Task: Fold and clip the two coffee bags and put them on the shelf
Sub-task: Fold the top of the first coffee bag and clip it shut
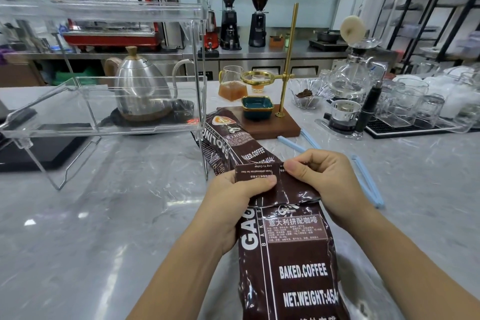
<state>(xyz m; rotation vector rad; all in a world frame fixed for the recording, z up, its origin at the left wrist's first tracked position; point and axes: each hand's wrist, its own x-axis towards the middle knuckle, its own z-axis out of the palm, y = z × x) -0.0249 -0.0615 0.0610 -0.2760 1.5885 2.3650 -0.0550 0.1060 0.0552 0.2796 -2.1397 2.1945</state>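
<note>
A dark brown coffee bag (293, 262) lies lengthwise on the marble counter in front of me, its top flap folded over toward me. My left hand (233, 205) grips the bag's left side, thumb pressing the folded flap. My right hand (327, 179) pinches the flap's upper right part. A second brown coffee bag (228, 143) lies behind it, its top unfolded. Two light blue clips lie to the right: one (368, 182) beside my right hand, another (298, 144) farther back. The clear acrylic shelf (104, 104) stands at the left.
A steel kettle (140, 91) shows through the shelf. A brass pour-over stand on a wooden base (270, 122) with a teal dish stands behind the bags. A siphon brewer (353, 91) and several glasses (415, 104) fill the right. A black tray (39, 153) lies under the shelf.
</note>
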